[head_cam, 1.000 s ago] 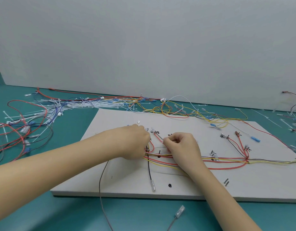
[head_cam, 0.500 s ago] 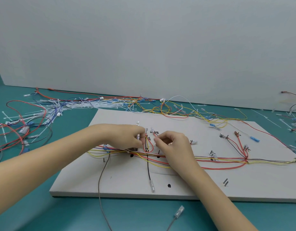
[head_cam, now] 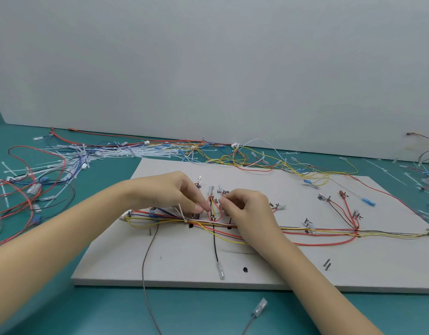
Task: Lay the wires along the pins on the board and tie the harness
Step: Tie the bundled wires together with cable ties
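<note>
Red, yellow, blue and black wires [head_cam: 293,230] run as one bundle across the middle of the pale grey board [head_cam: 174,267], from its left part out to the right edge, with a red loop [head_cam: 214,211] standing up from the bundle between your two hands. A white cable tie [head_cam: 180,213] wraps the bundle just left of that loop, its tail sticking up.

Your left hand [head_cam: 174,193] comes in from the left with fingers curled down; thumb and forefinger seem to pinch at the bundle beside the tie, though you cannot tell exactly what they grip. Your right hand [head_cam: 247,211] rests its wrist over the bundle, fingers curled, tips pinching something small at the right side of the red loop.

A black wire [head_cam: 215,247] drops from the bundle toward the board's near edge, and a grey wire [head_cam: 145,267] runs off the board onto the teal worktop [head_cam: 63,310]. Loose wires and white ties [head_cam: 92,153] lie heaped behind and left of the board.
</note>
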Tool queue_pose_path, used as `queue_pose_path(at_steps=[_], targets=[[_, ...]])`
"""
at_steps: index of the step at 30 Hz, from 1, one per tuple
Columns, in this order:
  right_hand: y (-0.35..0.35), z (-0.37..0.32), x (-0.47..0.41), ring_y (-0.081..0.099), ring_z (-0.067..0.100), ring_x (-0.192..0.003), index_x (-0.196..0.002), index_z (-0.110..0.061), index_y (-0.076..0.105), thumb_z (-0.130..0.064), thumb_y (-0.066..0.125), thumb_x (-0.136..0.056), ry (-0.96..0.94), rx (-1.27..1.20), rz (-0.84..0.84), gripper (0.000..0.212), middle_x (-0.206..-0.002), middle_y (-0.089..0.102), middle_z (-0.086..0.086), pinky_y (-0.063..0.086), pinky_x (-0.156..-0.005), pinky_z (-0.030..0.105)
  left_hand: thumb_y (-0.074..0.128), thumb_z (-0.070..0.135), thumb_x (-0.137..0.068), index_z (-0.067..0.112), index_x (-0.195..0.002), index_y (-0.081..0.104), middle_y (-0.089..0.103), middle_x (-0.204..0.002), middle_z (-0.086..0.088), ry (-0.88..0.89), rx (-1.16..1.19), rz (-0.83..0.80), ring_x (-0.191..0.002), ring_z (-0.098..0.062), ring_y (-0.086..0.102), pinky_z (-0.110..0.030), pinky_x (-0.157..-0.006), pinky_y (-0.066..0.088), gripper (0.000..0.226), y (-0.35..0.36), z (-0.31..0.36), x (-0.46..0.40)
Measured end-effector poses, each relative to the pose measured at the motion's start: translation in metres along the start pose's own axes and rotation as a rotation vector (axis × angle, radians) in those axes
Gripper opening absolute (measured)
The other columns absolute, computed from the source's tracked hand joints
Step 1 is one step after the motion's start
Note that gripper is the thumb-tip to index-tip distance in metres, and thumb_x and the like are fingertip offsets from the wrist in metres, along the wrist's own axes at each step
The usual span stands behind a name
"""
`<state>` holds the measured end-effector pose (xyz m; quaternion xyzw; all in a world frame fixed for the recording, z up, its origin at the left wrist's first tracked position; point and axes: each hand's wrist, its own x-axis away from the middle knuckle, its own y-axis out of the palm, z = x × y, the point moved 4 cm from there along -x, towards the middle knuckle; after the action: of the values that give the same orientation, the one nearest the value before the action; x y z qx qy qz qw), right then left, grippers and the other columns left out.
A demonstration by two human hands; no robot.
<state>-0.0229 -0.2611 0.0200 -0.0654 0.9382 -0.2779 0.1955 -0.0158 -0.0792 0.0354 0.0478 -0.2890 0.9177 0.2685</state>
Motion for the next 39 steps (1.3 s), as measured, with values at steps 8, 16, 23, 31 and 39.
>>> queue_pose_path(at_steps=[8, 16, 23, 31, 39], targets=[[0.001, 0.001, 0.001, 0.065, 0.025, -0.068, -0.074, -0.017, 0.075, -0.011, 0.064, -0.09, 0.031, -0.15, 0.04, 0.021, -0.065, 0.069, 0.004, 0.054, -0.069, 0.041, 0.067, 0.016, -0.09, 0.027, -0.091, 0.079, 0.07, -0.077, 0.003, 0.136, 0.087, 0.238, -0.065, -0.006, 0.053, -0.016, -0.06, 0.041, 0.017, 0.013, 0.001, -0.006], [-0.001, 0.0, 0.002, 0.055, 0.006, -0.057, -0.072, -0.016, 0.074, -0.014, 0.063, -0.092, 0.004, -0.128, -0.013, 0.023, -0.058, 0.065, -0.004, 0.047, -0.06, 0.028, 0.079, 0.01, -0.076, 0.019, -0.086, 0.074, 0.075, -0.072, -0.001, 0.21, 0.215, 0.433, -0.065, -0.003, 0.068, -0.011, -0.058, 0.048, 0.014, 0.024, -0.005, -0.006], [0.0, -0.003, 0.003, 0.059, 0.014, -0.064, -0.068, -0.023, 0.072, -0.013, 0.065, -0.09, 0.071, -0.253, -0.021, 0.026, -0.068, 0.069, 0.012, 0.049, -0.062, 0.033, 0.079, 0.01, -0.077, 0.013, -0.083, 0.078, 0.076, -0.078, -0.006, 0.249, 0.194, 0.444, -0.071, -0.013, 0.069, -0.027, -0.069, 0.056, 0.006, 0.027, -0.008, -0.008], [0.001, -0.004, 0.004, 0.051, 0.015, -0.062, -0.073, -0.017, 0.076, -0.014, 0.067, -0.089, 0.088, -0.299, -0.03, 0.019, -0.072, 0.066, 0.023, 0.04, -0.06, 0.029, 0.076, 0.008, -0.081, 0.02, -0.081, 0.077, 0.076, -0.076, -0.002, 0.249, 0.188, 0.478, -0.067, -0.009, 0.067, -0.022, -0.065, 0.053, 0.013, 0.03, -0.006, -0.006], [0.002, -0.005, 0.004, 0.055, 0.001, -0.062, -0.072, -0.024, 0.076, -0.017, 0.072, -0.085, 0.085, -0.277, 0.017, 0.016, -0.074, 0.066, 0.0, 0.04, -0.059, 0.013, 0.078, 0.005, -0.077, 0.025, -0.075, 0.075, 0.075, -0.072, 0.0, 0.285, 0.156, 0.541, -0.069, -0.012, 0.071, -0.022, -0.066, 0.055, 0.021, 0.031, -0.001, -0.001]])
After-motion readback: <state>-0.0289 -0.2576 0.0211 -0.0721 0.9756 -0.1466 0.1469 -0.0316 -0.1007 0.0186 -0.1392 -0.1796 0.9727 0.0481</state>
